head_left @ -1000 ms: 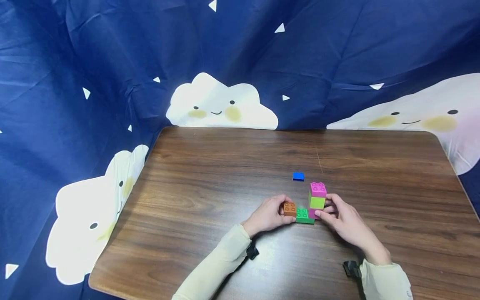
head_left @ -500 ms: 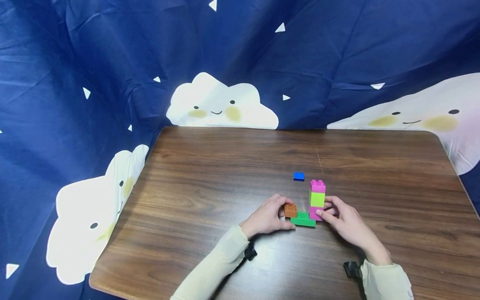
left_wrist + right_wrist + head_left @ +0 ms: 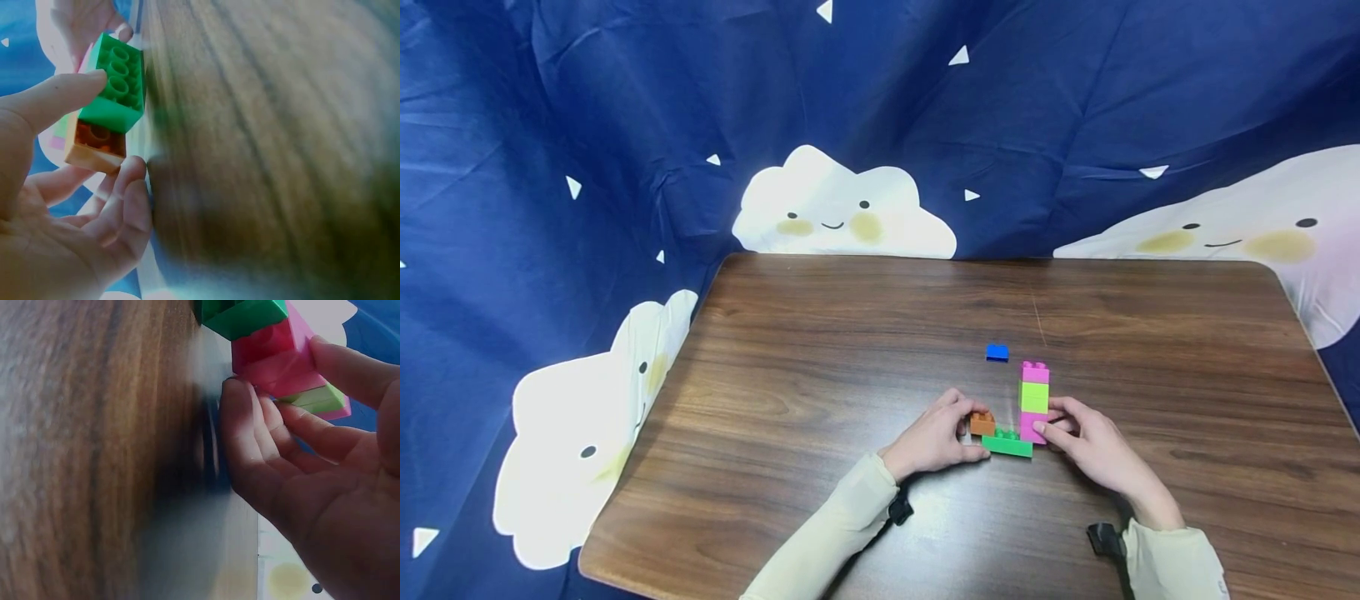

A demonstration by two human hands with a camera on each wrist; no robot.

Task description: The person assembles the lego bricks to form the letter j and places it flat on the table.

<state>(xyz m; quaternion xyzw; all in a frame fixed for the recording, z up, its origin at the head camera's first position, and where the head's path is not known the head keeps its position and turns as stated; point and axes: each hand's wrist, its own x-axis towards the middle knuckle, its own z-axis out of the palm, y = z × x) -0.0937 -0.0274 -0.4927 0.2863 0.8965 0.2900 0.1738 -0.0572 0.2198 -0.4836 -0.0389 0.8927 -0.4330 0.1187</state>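
Note:
A joined block build hangs between both hands. Its base is a green toy brick, with an orange brick on the left end. On the right end rises a column: a lower pink brick, a lime-green brick and an upper pink brick. My left hand holds the left end, its thumb on the green brick and fingers by the orange one. With thumb and fingers, my right hand pinches the lower pink brick. Both wrist views show hollow undersides.
A loose blue brick lies on the brown wooden table, just beyond the build. Dark blue cloth with white clouds hangs behind the table's far edge and down its left side.
The build has tipped so its front faces show more and its stud tops less. My left thumb has shifted down onto the green brick. The right hand has hardly moved; the blue brick stays put.

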